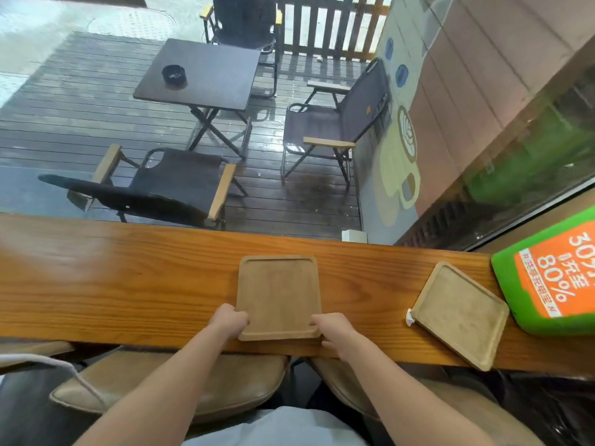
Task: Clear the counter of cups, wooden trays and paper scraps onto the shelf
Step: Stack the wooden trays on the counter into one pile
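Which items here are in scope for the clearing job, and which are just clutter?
Job: centre tray, gripped by left hand and right hand; right tray; paper scrap at its corner.
Not job: green sign; ashtray; patio table; folding chairs.

Beyond the wooden bench (128,284) lies wet, dark decking (80,123). On it stand a black folding table (206,72) bearing an ashtray (174,75) and folding chairs (167,185) with wooden arms. A slatted fence (322,49) and a mural-painted wall (399,156) enclose it. Tan cushioned stools (251,381) stand below the bench.
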Demonstrator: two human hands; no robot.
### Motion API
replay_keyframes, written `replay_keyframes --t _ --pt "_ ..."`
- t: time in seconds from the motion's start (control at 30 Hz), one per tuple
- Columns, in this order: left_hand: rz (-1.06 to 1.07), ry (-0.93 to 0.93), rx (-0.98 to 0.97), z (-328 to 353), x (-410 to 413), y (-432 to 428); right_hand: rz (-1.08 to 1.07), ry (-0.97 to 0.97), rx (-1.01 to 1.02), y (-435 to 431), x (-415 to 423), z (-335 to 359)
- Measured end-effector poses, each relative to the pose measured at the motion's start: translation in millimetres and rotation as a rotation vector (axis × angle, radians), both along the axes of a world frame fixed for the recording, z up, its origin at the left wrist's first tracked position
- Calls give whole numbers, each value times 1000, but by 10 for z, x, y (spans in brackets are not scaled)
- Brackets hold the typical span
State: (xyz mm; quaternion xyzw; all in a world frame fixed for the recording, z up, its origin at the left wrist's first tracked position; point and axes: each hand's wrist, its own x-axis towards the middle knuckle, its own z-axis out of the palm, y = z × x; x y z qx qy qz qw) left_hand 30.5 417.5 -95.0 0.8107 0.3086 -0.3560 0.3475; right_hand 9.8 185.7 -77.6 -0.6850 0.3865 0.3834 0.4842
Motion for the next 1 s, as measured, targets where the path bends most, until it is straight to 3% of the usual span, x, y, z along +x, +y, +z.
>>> replay_keyframes --t 0.1,0.23,0.37,0.7,0.83,1.0 --pt "-70 -41 128 111 130 -159 87 -26 -23 -132 -1 22" --pt "-228 -243 259 209 277 -528 177 -118 -119 -420 -33 80" --pt "-457 -261 177 198 392 -1079 190 -235 -282 -784 -151 155" --pt "-1086 -301 60 254 308 -3098 -89 -152 -457 -2314 -756 290" --pt "-1150 -333 -27 255 258 -3689 -143 -116 -482 -2861 -846 285" --pt "-1111 -306 12 128 277 -4145 -177 -76 -469 -3397 -772 116"
